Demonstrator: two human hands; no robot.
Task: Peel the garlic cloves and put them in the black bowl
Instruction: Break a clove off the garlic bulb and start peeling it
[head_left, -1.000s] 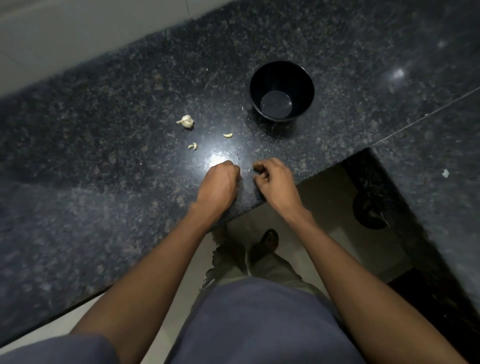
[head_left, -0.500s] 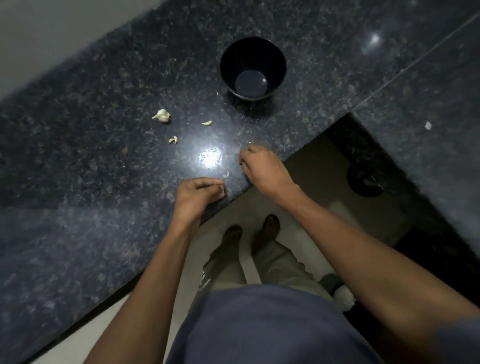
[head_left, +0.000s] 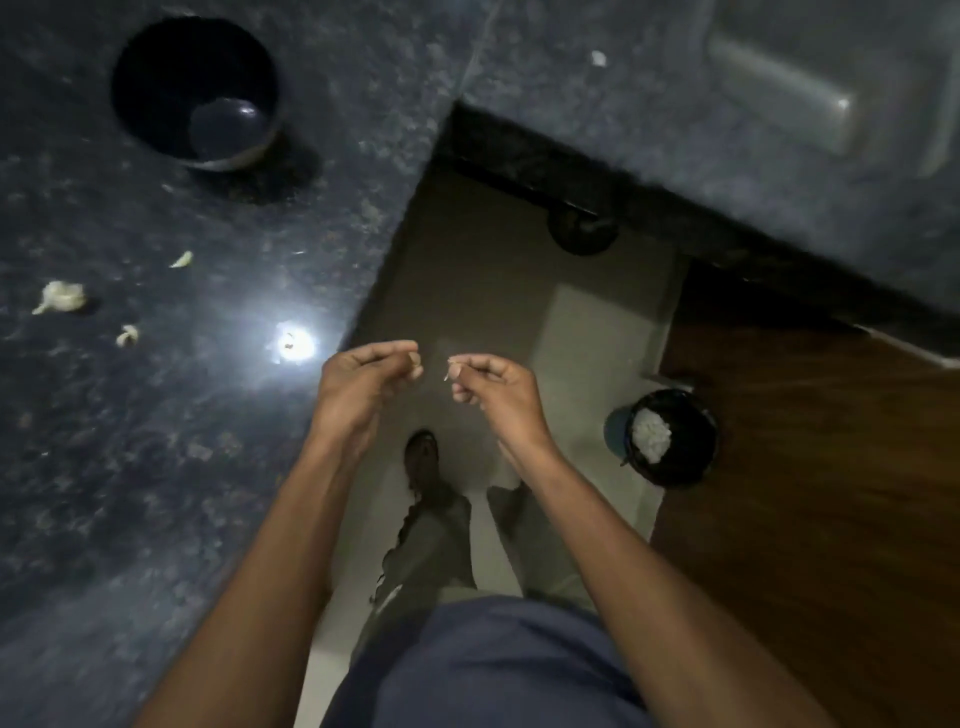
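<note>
The black bowl (head_left: 195, 93) stands on the dark granite counter (head_left: 104, 467) at the top left, with nothing visible inside it. A garlic piece (head_left: 60, 297) and two smaller pale bits (head_left: 182, 259) (head_left: 127, 335) lie on the counter left of the bowl. Both hands are off the counter, over the floor. My right hand (head_left: 488, 387) pinches a thin sliver of garlic peel (head_left: 448, 373) at its fingertips. My left hand (head_left: 363, 384) has its fingers curled, thumb and forefinger pinched on a tiny pale scrap that is barely visible.
A black bin (head_left: 670, 436) with white contents stands on the floor to the right, beside a wooden door (head_left: 831, 493). The counter turns a corner at the top right (head_left: 675, 104). A lamp glare (head_left: 293, 343) shines on the counter near its edge.
Both hands have lifted off the counter's edge and moved right, out over the floor. The view has swung right, so the bowl and garlic bits now sit at the far left.
</note>
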